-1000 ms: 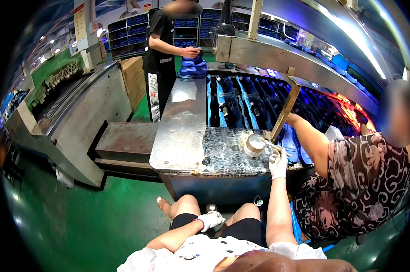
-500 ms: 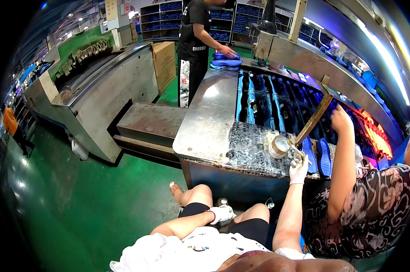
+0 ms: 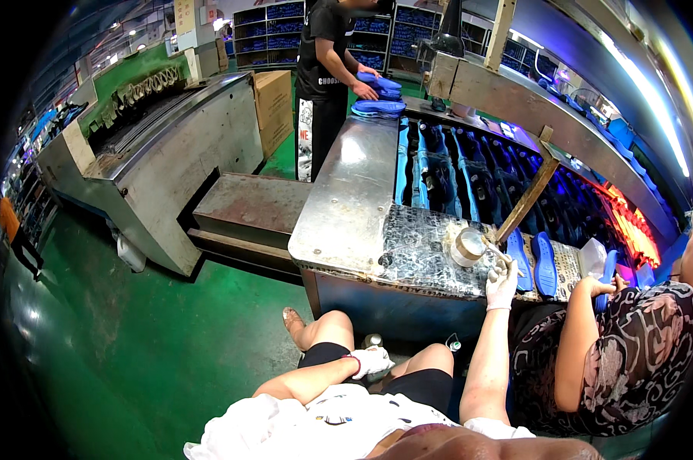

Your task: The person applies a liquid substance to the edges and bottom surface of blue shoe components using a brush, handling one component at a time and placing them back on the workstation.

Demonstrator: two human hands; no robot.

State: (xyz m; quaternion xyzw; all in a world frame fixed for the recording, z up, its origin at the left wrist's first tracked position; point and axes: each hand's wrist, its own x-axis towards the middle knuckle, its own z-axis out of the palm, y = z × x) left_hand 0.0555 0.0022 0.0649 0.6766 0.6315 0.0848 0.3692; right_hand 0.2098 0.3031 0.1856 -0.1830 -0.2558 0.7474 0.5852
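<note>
My right hand [image 3: 501, 287], in a white glove, is closed around the thin handle of a brush [image 3: 494, 248] beside a round metal cup [image 3: 468, 247]. The brush's working end is hard to make out against the cup. Just right of these fingers, two blue shoe soles [image 3: 545, 264] lie at the worktable's near edge. My left hand [image 3: 372, 360], also gloved, rests on my lap with its fingers loosely stretched and nothing visible in it. The cup stands on the stained, patterned sheet [image 3: 419, 241] covering the table corner.
Rows of blue soles [image 3: 446, 169] lie on the conveyor beyond, under a metal frame with a slanted post [image 3: 527, 201]. Red-orange heat glows [image 3: 630, 226] at right. A co-worker [image 3: 615, 345] sits close on my right; another stands by stacked soles [image 3: 379, 107]. A metal machine [image 3: 185, 169] stands left.
The right-hand co-worker's raised arm has come down to blue soles at the table edge. The standing co-worker now has both hands at the stack. My hands have barely moved.
</note>
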